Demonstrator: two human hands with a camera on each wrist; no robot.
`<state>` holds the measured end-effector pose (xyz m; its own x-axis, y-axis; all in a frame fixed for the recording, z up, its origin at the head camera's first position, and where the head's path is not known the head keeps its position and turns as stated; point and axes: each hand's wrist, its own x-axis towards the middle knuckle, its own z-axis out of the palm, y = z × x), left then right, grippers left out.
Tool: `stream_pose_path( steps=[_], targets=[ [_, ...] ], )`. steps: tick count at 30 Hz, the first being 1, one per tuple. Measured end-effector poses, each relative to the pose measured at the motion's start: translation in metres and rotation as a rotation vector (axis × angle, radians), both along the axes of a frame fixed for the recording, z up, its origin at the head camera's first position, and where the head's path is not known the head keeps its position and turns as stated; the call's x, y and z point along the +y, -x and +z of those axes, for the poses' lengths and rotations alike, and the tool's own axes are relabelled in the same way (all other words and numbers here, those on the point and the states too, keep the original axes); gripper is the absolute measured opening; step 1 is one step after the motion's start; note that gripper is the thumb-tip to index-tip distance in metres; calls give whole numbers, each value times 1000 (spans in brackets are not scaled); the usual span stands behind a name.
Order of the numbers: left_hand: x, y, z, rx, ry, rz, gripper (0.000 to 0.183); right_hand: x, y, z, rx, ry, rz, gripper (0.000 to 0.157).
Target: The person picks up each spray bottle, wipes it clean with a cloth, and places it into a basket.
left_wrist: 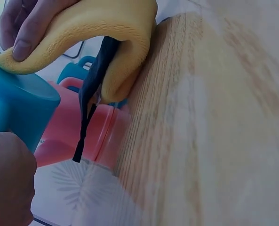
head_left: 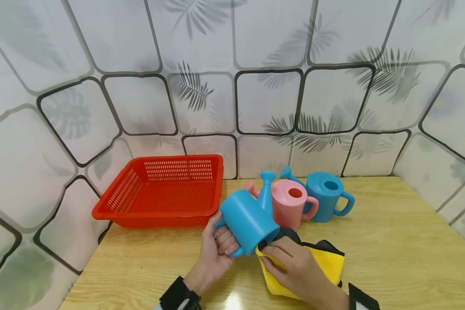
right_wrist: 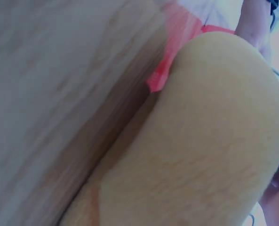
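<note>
The head view shows the left hand [head_left: 215, 254] with its fingers curled closely round the handle of a blue watering can [head_left: 248, 221], which is tilted, its body just to the right of those fingers and its spout pointing up beyond them. The thumb and fingers of the right hand [head_left: 294, 267] are closed down to the thickness of a yellow cloth [head_left: 327, 262] with black edging, pinching it against the end of the can nearest them; the left wrist view shows that thumb on top of the cloth. The rest of the cloth spreads to the right of the right fingers. Beyond them, a pink watering can [head_left: 284, 211] and a 2nd blue watering can [head_left: 321, 202] stand upright on the worktop [head_left: 403, 241], while a red plastic basket [head_left: 156, 218] lies past the left fingers, to their left. The step in hand looks like wiping 1 end of the held can. The next move seems to call for a firm left hold while the right fingers draw the cloth across that end without twisting the can.
</note>
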<state>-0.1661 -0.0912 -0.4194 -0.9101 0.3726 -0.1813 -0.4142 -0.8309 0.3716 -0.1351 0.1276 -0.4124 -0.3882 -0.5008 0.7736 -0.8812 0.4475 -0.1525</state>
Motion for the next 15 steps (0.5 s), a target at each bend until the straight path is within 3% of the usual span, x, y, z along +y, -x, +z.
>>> stream_pose_path(
  steps=[6,10,15],
  targets=[
    [0,0,0,27,-36,-22,53,-6,-4,-1,-35,-52,50,28],
    [-1,0,-2,32,-79,-15,49,-6,-5,0,-95,-99,47,28],
    [-3,-2,-3,58,-96,0,47,-6,-5,1,-102,-116,32,29]
  ],
)
